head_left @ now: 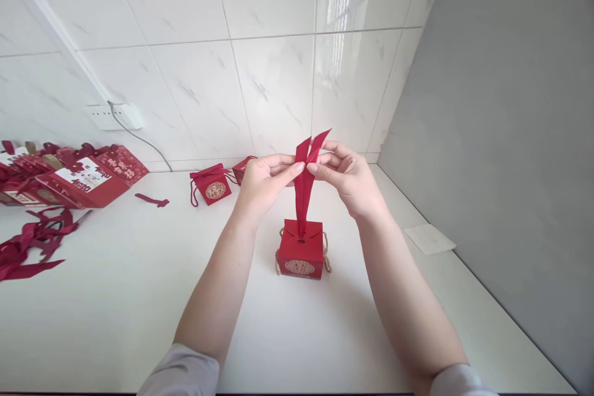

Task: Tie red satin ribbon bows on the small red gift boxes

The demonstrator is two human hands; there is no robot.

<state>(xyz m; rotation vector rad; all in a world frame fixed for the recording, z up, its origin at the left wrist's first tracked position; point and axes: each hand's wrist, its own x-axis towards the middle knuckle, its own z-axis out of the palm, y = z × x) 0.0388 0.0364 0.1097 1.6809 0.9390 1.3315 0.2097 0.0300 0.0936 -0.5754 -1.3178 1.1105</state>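
A small red gift box point(301, 253) with a round gold emblem and rope cords at its sides stands upright on the white table. From the slot in its lid a red ribbon point(303, 201) rises, drawn up straight above the box. My left hand point(271, 179) pinches one end of the ribbon between thumb and fingers. Close beside it, my right hand point(346, 173) pinches the other end. Both ribbon tips stick up over the fingertips, and the hands almost touch.
Behind my left hand stand a red box with a bow point(214, 185) and a second red box point(242, 168), partly hidden. Stacked boxes point(83, 182), loose ribbons point(32, 247) and a ribbon scrap point(152, 200) lie left. A white card point(430, 239) lies right, by a grey panel point(501, 136).
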